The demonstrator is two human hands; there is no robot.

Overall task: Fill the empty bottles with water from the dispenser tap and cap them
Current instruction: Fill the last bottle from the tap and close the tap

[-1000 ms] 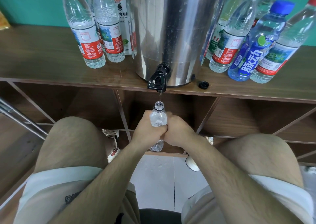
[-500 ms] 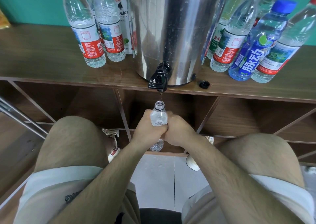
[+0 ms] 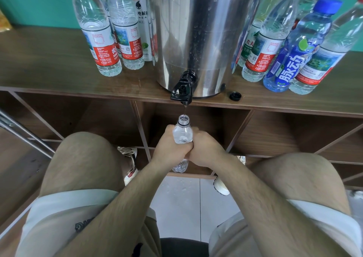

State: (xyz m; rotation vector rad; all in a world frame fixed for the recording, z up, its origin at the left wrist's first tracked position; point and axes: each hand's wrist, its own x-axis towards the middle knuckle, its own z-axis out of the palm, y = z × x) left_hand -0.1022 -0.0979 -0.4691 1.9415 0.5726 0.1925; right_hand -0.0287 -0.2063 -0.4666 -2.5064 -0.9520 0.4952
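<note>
Clear uncapped bottle [image 3: 182, 133] upright, directly under the black tap [image 3: 182, 90] of the steel dispenser [image 3: 196, 31]; a thin stream falls into its mouth. Left hand [image 3: 170, 148] and right hand [image 3: 206, 150] both grip its middle, fingers curled, knuckles touching. Neck shows above the fists, base below. Loose black cap [image 3: 235, 95] lies on the wooden counter [image 3: 49, 60], just right of the dispenser.

脉动 on the blue-capped bottle [image 3: 292, 64]
</note>
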